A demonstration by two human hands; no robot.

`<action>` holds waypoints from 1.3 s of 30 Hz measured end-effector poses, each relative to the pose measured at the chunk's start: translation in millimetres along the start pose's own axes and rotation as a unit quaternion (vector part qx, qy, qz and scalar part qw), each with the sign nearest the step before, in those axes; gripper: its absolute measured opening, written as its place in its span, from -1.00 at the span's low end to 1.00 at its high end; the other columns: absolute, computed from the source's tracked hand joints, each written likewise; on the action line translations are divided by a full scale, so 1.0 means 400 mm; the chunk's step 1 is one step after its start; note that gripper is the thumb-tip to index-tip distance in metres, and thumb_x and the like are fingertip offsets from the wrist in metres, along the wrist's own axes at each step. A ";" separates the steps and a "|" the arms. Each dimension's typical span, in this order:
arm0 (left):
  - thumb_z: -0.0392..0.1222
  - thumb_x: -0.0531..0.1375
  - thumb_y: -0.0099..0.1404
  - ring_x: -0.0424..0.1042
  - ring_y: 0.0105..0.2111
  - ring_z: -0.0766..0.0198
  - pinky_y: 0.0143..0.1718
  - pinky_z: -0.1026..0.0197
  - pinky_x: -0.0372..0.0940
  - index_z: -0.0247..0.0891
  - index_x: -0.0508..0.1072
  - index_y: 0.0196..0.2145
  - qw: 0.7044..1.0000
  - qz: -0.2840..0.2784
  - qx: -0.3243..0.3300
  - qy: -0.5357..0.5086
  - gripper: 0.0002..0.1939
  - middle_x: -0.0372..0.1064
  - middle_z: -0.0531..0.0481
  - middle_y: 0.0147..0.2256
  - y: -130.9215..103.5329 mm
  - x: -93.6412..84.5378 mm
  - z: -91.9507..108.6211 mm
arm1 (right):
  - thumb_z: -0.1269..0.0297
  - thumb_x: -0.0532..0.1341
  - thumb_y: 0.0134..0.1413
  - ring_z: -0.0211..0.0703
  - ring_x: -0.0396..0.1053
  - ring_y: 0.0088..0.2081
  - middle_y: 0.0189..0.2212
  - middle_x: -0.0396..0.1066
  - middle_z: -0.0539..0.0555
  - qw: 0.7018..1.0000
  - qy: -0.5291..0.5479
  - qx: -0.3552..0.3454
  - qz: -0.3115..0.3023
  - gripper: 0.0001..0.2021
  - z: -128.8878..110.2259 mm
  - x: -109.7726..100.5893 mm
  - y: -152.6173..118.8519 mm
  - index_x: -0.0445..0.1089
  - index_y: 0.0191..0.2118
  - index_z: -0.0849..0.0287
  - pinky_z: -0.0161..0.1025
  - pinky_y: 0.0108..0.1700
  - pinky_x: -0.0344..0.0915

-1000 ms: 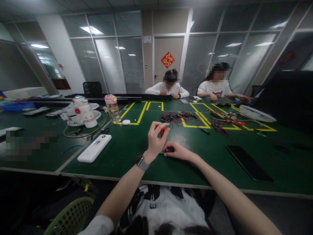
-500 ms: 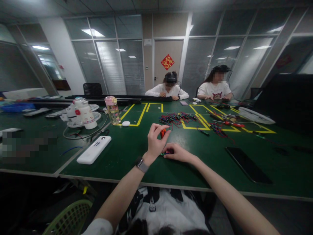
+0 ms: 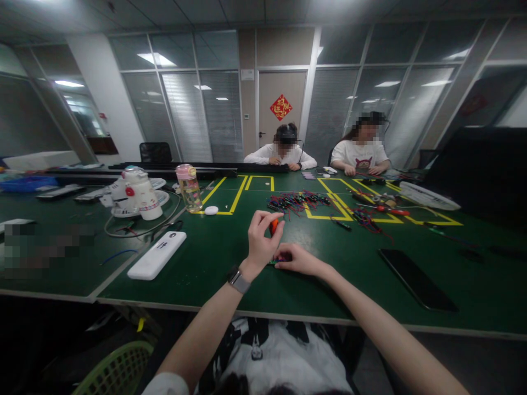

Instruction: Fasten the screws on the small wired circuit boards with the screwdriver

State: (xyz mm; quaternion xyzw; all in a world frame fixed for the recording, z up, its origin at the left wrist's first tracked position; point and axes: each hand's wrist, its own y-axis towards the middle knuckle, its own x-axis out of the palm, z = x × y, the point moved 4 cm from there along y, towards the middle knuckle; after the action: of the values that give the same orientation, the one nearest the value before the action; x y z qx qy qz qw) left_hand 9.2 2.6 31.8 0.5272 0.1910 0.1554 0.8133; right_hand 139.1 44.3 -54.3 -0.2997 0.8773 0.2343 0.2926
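My left hand (image 3: 261, 238), with a watch on its wrist, is curled above the table with thumb and index finger close together. In its grasp is a small orange-and-black object (image 3: 274, 225), partly hidden by the fingers; its kind cannot be made out. Lower and just to the right, my right hand (image 3: 298, 258) rests on the tabletop. Its fingers are closed on the edge of a small green circuit board (image 3: 273, 263), mostly covered by both hands. Beyond my hands lies a heap of small boards with red and blue wires (image 3: 298, 201).
On the green table (image 3: 197, 291) are a white power bank (image 3: 156, 255), a black phone (image 3: 415, 278), a pink-lidded bottle (image 3: 188, 189) and a white jug (image 3: 142, 195). Yellow tape (image 3: 241, 195) marks off areas. Two people (image 3: 280, 153) sit across, one with a white tray (image 3: 428, 196) nearby.
My left thumb and index finger have come closer together around the orange-and-black object. My right hand stays at the board. The co-worker on the right has drawn their hands in.
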 end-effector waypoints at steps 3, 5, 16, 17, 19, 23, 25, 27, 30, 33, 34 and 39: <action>-0.22 0.13 0.35 0.34 -0.28 0.30 -0.23 0.26 0.29 -0.25 0.50 -0.18 1.000 0.003 -0.006 0.005 -0.84 0.26 -0.02 -0.30 -0.003 -0.003 -0.001 | 0.36 0.33 -0.07 -0.28 0.23 -0.45 -0.48 0.33 -0.03 1.000 -0.001 0.002 0.001 -0.86 -0.002 0.000 -0.001 0.48 -0.32 0.24 -0.33 -0.38 0.18; -0.26 0.03 0.41 0.36 -0.21 0.28 -0.16 0.24 0.30 -0.24 0.47 -0.09 1.000 -0.014 -0.013 -0.014 -0.75 0.31 -0.07 -0.23 -0.004 -0.002 -0.004 | 0.35 0.33 -0.07 -0.28 0.23 -0.45 -0.48 0.32 -0.03 1.000 -0.001 0.004 0.001 -0.86 -0.003 0.000 -0.002 0.48 -0.32 0.25 -0.34 -0.38 0.18; -0.23 0.20 0.31 0.35 -0.31 0.31 -0.26 0.27 0.30 -0.24 0.49 -0.18 1.000 0.018 0.006 0.002 -0.86 0.29 0.00 -0.32 0.000 -0.004 -0.003 | 0.31 0.34 -0.05 -0.27 0.23 -0.44 -0.47 0.32 -0.02 1.000 0.002 0.010 0.002 -0.84 -0.015 -0.003 -0.002 0.49 -0.30 0.25 -0.34 -0.38 0.16; -0.21 0.22 0.30 0.34 -0.32 0.32 -0.27 0.27 0.30 -0.24 0.50 -0.21 1.000 0.022 0.006 0.005 -0.88 0.27 0.01 -0.34 0.000 -0.006 -0.003 | 0.29 0.34 -0.04 -0.27 0.23 -0.45 -0.48 0.32 -0.02 1.000 0.004 0.010 0.003 -0.83 -0.014 -0.002 -0.002 0.49 -0.30 0.25 -0.34 -0.39 0.16; -0.20 0.18 0.32 0.35 -0.29 0.31 -0.25 0.27 0.31 -0.24 0.50 -0.20 1.000 0.012 0.001 -0.001 -0.86 0.27 -0.01 -0.31 -0.002 -0.006 -0.003 | 0.26 0.35 -0.04 -0.27 0.23 -0.45 -0.48 0.33 -0.03 1.000 0.005 0.008 0.007 -0.81 -0.011 0.001 -0.003 0.49 -0.29 0.24 -0.34 -0.40 0.15; -0.28 -0.02 0.42 0.40 -0.10 0.24 -0.06 0.18 0.32 -0.22 0.45 -0.03 0.998 -0.035 -0.022 -0.040 -0.70 0.40 -0.10 -0.13 -0.005 0.000 -0.009 | 0.27 0.35 -0.04 -0.26 0.25 -0.45 -0.49 0.34 -0.01 1.000 -0.006 -0.001 0.030 -0.83 -0.005 0.007 -0.002 0.49 -0.30 0.24 -0.34 -0.40 0.17; -0.29 -0.03 0.42 0.42 -0.08 0.23 -0.03 0.15 0.33 -0.22 0.44 -0.01 0.997 -0.037 -0.037 -0.058 -0.69 0.43 -0.11 -0.09 -0.006 0.001 -0.013 | 0.30 0.35 -0.06 -0.26 0.26 -0.46 -0.49 0.34 -0.01 0.999 -0.022 -0.002 0.048 -0.86 -0.003 0.009 -0.001 0.50 -0.33 0.23 -0.34 -0.41 0.17; -0.29 0.00 0.41 0.44 -0.11 0.23 -0.05 0.15 0.35 -0.23 0.45 -0.03 0.996 -0.033 -0.046 -0.068 -0.71 0.45 -0.11 -0.10 -0.006 0.003 -0.015 | 0.32 0.36 -0.08 -0.27 0.26 -0.47 -0.49 0.35 -0.01 0.997 -0.038 -0.005 0.062 -0.88 -0.003 0.011 0.000 0.50 -0.37 0.22 -0.34 -0.42 0.16; -0.30 0.03 0.39 0.46 -0.14 0.24 -0.07 0.17 0.37 -0.24 0.46 -0.04 0.996 -0.035 -0.042 -0.073 -0.73 0.47 -0.10 -0.13 -0.005 0.006 -0.013 | 0.36 0.36 -0.10 -0.27 0.27 -0.47 -0.48 0.37 0.00 0.996 -0.048 -0.008 0.074 -0.92 -0.004 0.015 0.001 0.49 -0.41 0.22 -0.35 -0.42 0.17; -0.32 0.05 0.38 0.46 -0.16 0.25 -0.09 0.18 0.36 -0.24 0.46 -0.06 0.996 -0.036 -0.036 -0.075 -0.74 0.47 -0.09 -0.17 -0.003 0.007 -0.008 | 0.41 0.34 -0.11 -0.27 0.28 -0.46 -0.48 0.38 0.01 0.995 -0.051 -0.014 0.080 -0.94 -0.006 0.017 0.002 0.46 -0.46 0.24 -0.36 -0.41 0.18; -0.32 0.05 0.37 0.46 -0.17 0.25 -0.10 0.19 0.36 -0.24 0.46 -0.06 0.996 -0.036 -0.036 -0.077 -0.74 0.46 -0.09 -0.18 -0.002 0.007 -0.008 | 0.42 0.34 -0.11 -0.27 0.29 -0.46 -0.48 0.38 0.01 0.995 -0.052 -0.015 0.081 -0.95 -0.008 0.017 0.002 0.45 -0.46 0.24 -0.36 -0.41 0.18; -0.32 0.11 0.34 0.42 -0.25 0.29 -0.19 0.25 0.33 -0.23 0.49 -0.10 0.995 -0.032 -0.038 -0.081 -0.77 0.41 -0.04 -0.25 0.003 0.002 -0.010 | 0.41 0.34 -0.11 -0.27 0.29 -0.46 -0.48 0.38 0.01 0.996 -0.053 -0.003 0.073 -0.94 -0.018 0.014 0.001 0.47 -0.43 0.24 -0.36 -0.41 0.17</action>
State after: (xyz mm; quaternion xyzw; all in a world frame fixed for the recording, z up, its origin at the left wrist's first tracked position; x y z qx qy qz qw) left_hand 7.9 6.6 31.4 0.5002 0.1355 0.0934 0.8501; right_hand 132.6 38.1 -52.7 -0.2233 0.8793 0.2730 0.3200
